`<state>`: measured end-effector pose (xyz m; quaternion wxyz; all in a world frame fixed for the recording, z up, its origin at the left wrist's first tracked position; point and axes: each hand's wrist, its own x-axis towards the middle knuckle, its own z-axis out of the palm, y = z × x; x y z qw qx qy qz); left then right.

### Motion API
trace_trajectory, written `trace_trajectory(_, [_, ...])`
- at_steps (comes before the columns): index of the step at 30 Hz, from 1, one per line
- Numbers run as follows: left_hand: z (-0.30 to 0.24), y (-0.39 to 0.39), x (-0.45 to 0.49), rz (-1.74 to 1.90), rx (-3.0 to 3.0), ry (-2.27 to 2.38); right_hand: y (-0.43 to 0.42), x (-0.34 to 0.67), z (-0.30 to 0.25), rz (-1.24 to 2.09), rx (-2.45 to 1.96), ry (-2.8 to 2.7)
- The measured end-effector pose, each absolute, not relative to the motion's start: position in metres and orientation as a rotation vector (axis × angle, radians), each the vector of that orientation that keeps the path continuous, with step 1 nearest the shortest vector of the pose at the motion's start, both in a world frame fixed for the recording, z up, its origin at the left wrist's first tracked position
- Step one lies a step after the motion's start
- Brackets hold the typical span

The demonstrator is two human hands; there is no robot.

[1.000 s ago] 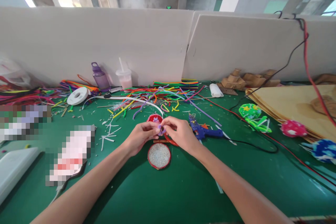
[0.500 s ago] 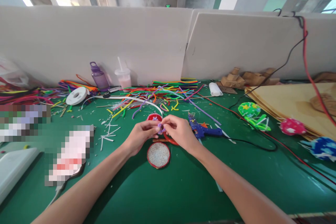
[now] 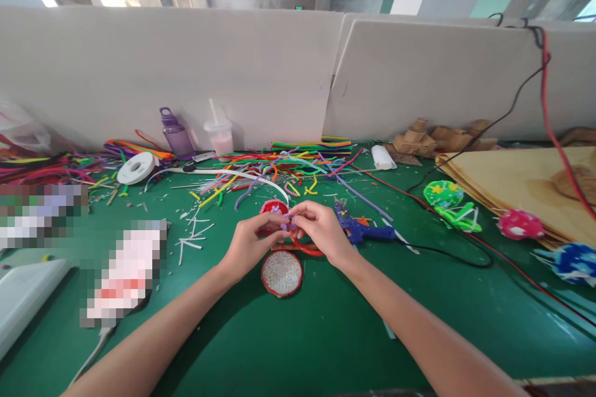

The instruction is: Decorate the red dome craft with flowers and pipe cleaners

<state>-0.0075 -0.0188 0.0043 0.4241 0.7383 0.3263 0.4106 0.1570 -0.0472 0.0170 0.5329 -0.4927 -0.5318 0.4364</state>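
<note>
"So, from my end, where are the fingers right now?"

"Both hands meet near the middle of the frame. On my left hand (image 3: 251, 242), thumb and fingertips are pinched in on a small purple piece (image 3: 289, 221); my right hand (image 3: 323, 234) grips it from the other side, fingers equally narrow. The piece sits up between the two sets of fingertips, partly hidden by them."

"And what can I see around it?"

"Just behind, a red item (image 3: 274, 206) with purple bits on top, partly covered by my left fingers. Below the hands, at lower centre, a round red-edged piece with a pale beaded face (image 3: 282, 273) lies on the green surface (image 3: 288, 353). Right of centre, near my right hand, I have a blue glue gun (image 3: 357, 232)."

"Farther up the frame?"

"A heap of coloured fuzzy stems (image 3: 298, 164) across upper centre. Toward the upper left, a white spool (image 3: 136, 169), a purple bottle (image 3: 178, 139) and a cup with a straw (image 3: 220, 138)."
</note>
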Motion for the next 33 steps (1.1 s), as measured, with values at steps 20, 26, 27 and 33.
trace_trajectory(20, [0.001, -0.019, -0.011, 1.011, 1.860, 0.745, -0.047, 0.163, 0.018, 1.018, -1.114, -1.526])
trace_trajectory(26, [0.003, -0.018, -0.009, 1.056, 1.796, 0.784, -0.046, 0.165, 0.019, 1.009, -1.073, -1.496])
trace_trajectory(27, [0.005, -0.018, -0.008, 1.087, 1.746, 0.795, -0.045, 0.165, 0.019, 0.985, -1.081, -1.457])
trace_trajectory(33, [0.012, -0.016, -0.006, 1.203, 1.475, 0.804, -0.050, 0.159, 0.020, 1.141, -1.198, -1.458])
